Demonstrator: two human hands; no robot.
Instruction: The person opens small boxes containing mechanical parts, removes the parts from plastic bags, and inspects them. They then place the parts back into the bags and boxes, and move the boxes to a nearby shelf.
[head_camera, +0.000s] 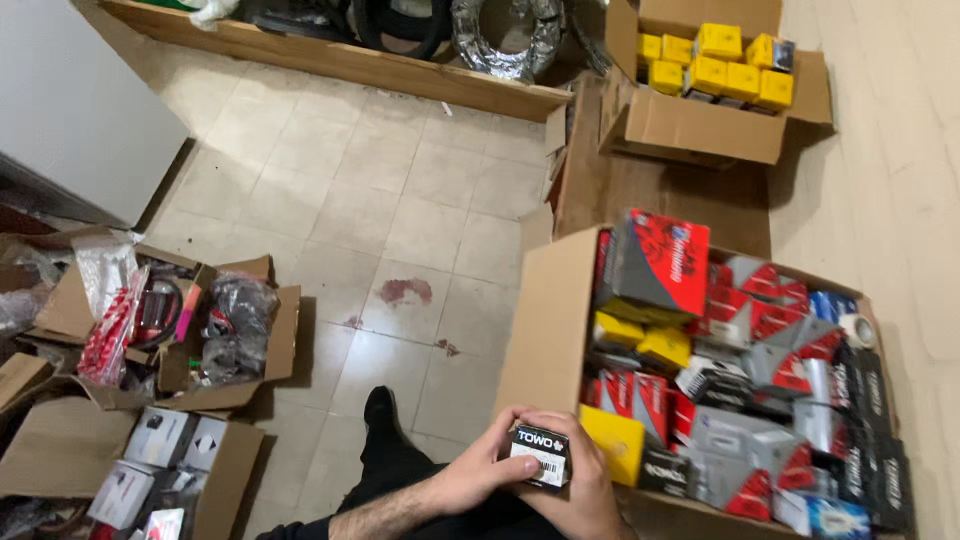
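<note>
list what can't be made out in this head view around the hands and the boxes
- Small black box: lower faces covered by left hand and right hand.
- Big carton: lower layers buried under the top packs.
- Bottom-left carton: cut off by the frame edge.

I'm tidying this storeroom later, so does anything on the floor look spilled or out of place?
Yes: a reddish stain on the pale floor tiles, with smaller spots near it, left of the large cardboard box. It looks like a dried spill.
</note>
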